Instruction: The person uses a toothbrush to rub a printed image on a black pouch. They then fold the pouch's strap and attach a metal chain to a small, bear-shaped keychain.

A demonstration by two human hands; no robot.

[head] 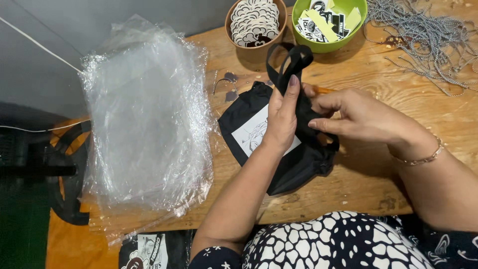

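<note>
Pinched between the left hand (281, 119) and right hand (348, 117), the strap (291, 62) suits holding the black bag (298, 164), probably light, soft, floppy.

Her left hand (282, 117) stood upright, fingers together and pointing away, thumb tucked behind. The right hand (351, 117) reached in from the side, fingers curled, pinching, forearm resting low.

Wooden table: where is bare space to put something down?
Bare wood lies on the table right of the black bag, below the ball chains. Crowded: plastic sleeves cover the left; brown bowl and green bowl fill the back edge.
</note>
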